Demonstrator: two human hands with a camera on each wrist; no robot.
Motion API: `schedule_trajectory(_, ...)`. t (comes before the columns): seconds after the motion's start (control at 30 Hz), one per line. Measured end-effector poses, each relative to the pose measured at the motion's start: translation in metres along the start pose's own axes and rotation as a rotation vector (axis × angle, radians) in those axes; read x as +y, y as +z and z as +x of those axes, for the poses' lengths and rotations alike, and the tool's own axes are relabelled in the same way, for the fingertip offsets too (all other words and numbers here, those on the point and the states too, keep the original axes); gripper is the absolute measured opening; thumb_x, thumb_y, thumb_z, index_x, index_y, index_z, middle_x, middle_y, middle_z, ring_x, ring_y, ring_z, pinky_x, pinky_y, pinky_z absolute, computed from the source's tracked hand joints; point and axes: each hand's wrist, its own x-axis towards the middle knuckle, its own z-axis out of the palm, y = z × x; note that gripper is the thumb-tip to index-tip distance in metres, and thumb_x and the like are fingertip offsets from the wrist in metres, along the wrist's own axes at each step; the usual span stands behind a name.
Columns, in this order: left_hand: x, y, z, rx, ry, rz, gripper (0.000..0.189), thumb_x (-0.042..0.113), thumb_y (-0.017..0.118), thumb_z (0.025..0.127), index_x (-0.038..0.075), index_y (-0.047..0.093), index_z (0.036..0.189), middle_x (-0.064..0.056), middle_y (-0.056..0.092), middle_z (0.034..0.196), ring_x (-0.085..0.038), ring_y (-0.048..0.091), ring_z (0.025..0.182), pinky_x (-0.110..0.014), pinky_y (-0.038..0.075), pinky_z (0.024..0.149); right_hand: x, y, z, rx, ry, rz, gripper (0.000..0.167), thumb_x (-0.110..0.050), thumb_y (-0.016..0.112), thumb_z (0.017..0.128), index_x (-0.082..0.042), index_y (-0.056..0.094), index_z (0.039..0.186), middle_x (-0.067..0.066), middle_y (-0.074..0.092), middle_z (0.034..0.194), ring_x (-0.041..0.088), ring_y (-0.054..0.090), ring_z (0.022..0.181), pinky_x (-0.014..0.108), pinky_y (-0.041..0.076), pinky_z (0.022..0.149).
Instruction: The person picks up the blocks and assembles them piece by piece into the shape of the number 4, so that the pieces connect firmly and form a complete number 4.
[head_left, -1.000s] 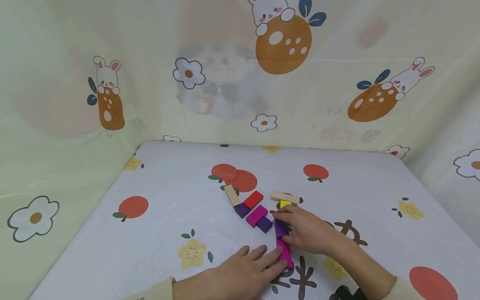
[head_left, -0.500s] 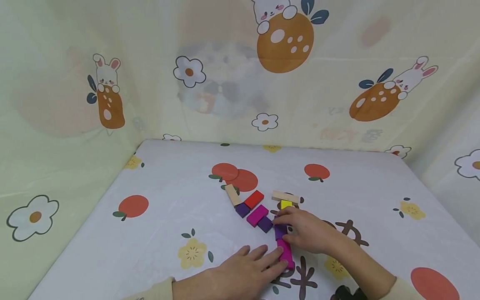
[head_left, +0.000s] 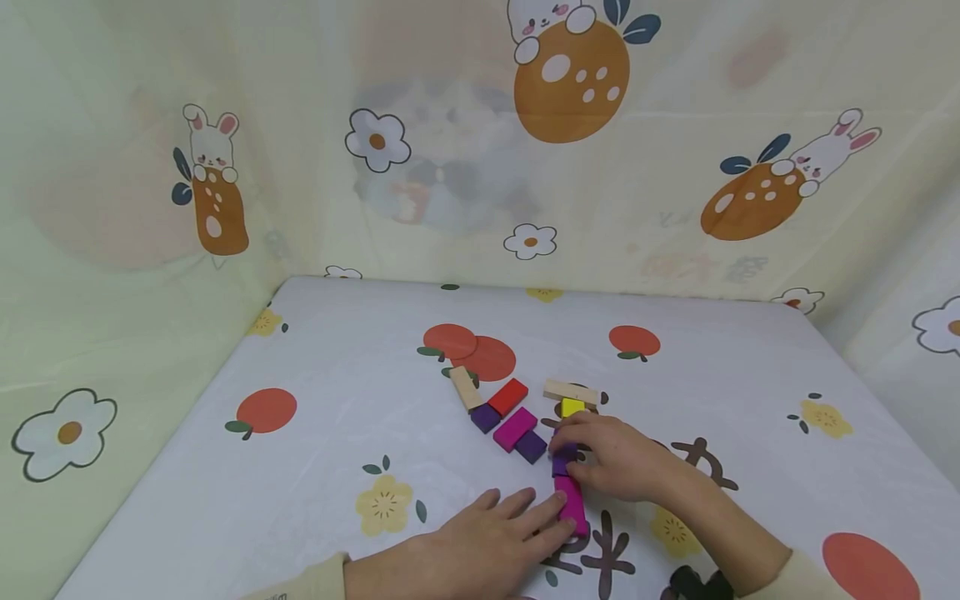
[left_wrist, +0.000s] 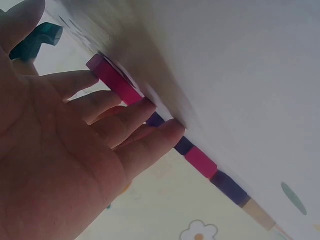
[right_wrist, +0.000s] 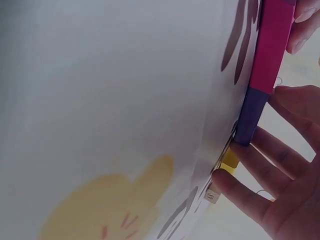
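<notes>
In the head view my left hand (head_left: 498, 542) lies with spread, straight fingers, its fingertips on a magenta wooden block (head_left: 572, 507). A purple block (head_left: 562, 461) meets the far end of that block. My right hand (head_left: 618, 458) pinches the purple block between thumb and fingers. In the right wrist view the thumb is at the joint of the magenta block (right_wrist: 272, 45) and the purple block (right_wrist: 250, 117), with fingertips at the purple block's other end. Just beyond the right fingers are a yellow block (head_left: 572, 407) and a plain wooden block (head_left: 570, 392).
Left of the hands, a zigzag of blocks includes a plain one (head_left: 467, 389), a red one (head_left: 508, 397), a magenta one (head_left: 515, 429) and two purple ones, one at the near end (head_left: 531, 447). A dark object (head_left: 697, 583) shows beside the right forearm. A printed cloth (head_left: 337, 350) covers the table.
My right fingertips have drawn slightly nearer along the purple block toward the magenta one. My left hand stays in place, and the other blocks have not moved.
</notes>
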Motion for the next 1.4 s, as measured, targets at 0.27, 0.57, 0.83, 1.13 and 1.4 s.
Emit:
schedule_trajectory(0.27,-0.001,-0.001,0.0,-0.008,-0.003,-0.002,0.087,0.069,0.055,0.095,0.031,0.022,0.166,0.009,0.021,0.173,-0.019,0.032,0.156,-0.045,0.047,0.114,0.0,0.0,0.001,-0.021,-0.017,0.016,0.019,-0.014,0.075,0.091,-0.027,0.076,0.104,0.009,0.067,0.136,0.036,0.059,0.132,0.06,0.049,0.108)
schedule_trajectory(0.57,0.001,-0.004,0.0,-0.015,-0.011,-0.002,0.086,0.069,0.054,0.095,0.031,0.023,0.166,0.009,0.022,0.173,-0.02,0.033,0.155,-0.045,0.047,0.114,-0.001,0.0,-0.002,-0.038,0.009,0.016,0.027,-0.015,0.077,0.09,-0.023,0.076,0.116,0.011,0.062,0.144,0.039,0.055,0.137,0.061,0.046,0.109)
schedule_trajectory(0.83,0.001,-0.005,0.003,0.004,-0.026,-0.007,0.079,0.067,0.051,0.098,0.032,0.027,0.165,0.009,0.025,0.172,-0.02,0.037,0.153,-0.043,0.048,0.112,0.001,-0.001,-0.003,0.015,-0.022,0.022,0.029,-0.014,0.075,0.092,-0.02,0.075,0.12,0.01,0.064,0.141,0.036,0.058,0.133,0.058,0.049,0.108)
schedule_trajectory(1.13,0.001,-0.012,0.006,0.057,-0.095,-0.045,0.085,0.069,0.054,0.097,0.031,0.023,0.166,0.007,0.016,0.174,-0.024,0.028,0.158,-0.05,0.041,0.119,0.005,-0.006,0.0,0.2,-0.018,-0.056,0.03,-0.011,0.075,0.091,-0.014,0.074,0.121,0.005,0.072,0.122,0.029,0.067,0.116,0.054,0.056,0.1)
schedule_trajectory(1.4,0.0,-0.013,0.012,0.004,-0.168,-0.12,0.085,0.069,0.053,0.097,0.034,0.019,0.166,0.009,0.006,0.176,-0.025,0.017,0.161,-0.055,0.033,0.123,0.016,-0.011,0.009,0.228,0.049,-0.117,0.037,-0.014,0.077,0.091,-0.012,0.071,0.128,0.009,0.072,0.122,0.027,0.067,0.104,0.051,0.058,0.094)
